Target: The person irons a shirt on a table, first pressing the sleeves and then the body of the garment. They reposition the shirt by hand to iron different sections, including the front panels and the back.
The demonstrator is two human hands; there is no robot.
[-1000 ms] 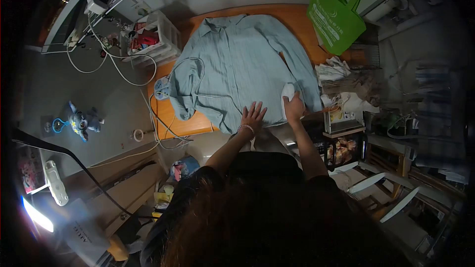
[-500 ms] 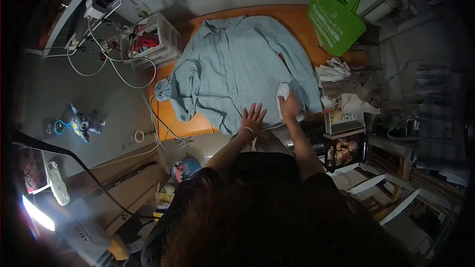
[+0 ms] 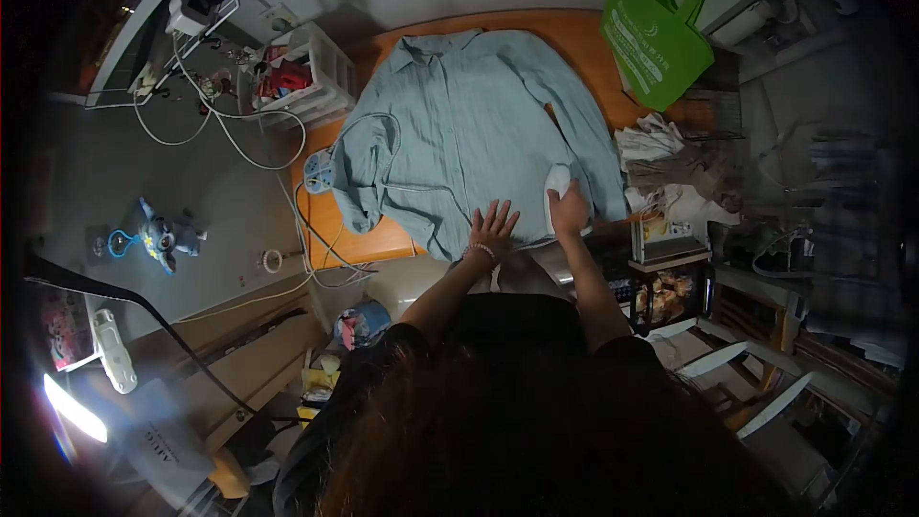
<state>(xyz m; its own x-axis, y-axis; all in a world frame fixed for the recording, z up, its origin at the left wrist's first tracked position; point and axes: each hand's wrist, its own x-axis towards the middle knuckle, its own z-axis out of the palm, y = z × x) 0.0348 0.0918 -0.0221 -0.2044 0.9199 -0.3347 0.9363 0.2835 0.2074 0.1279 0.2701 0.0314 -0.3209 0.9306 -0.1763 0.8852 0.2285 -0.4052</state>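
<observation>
A light blue long-sleeved button shirt (image 3: pixel 488 124) lies spread out, collar away from me. My left hand (image 3: pixel 493 227) rests flat on the shirt's lower hem, fingers spread, a beaded bracelet at the wrist. To the right, my right hand (image 3: pixel 571 209) is wrapped around a small white handheld iron (image 3: pixel 557 178), which sits on the lower right part of the shirt. My fingers hide much of the iron. A pale cord (image 3: pixel 416 189) runs across the shirt's left side towards a blue power strip (image 3: pixel 319 172).
Under the shirt is an orange wooden table (image 3: pixel 378 246). A clear drawer box (image 3: pixel 330 77) stands at the back left, a green bag (image 3: pixel 656 38) at the back right. Crumpled white cloth (image 3: pixel 649 137) lies by the right edge. A lit lamp (image 3: pixel 75 409) is at lower left.
My right hand has slid the iron slightly to the right and nearer to me over the shirt. My left hand stays flat in the same place on the hem.
</observation>
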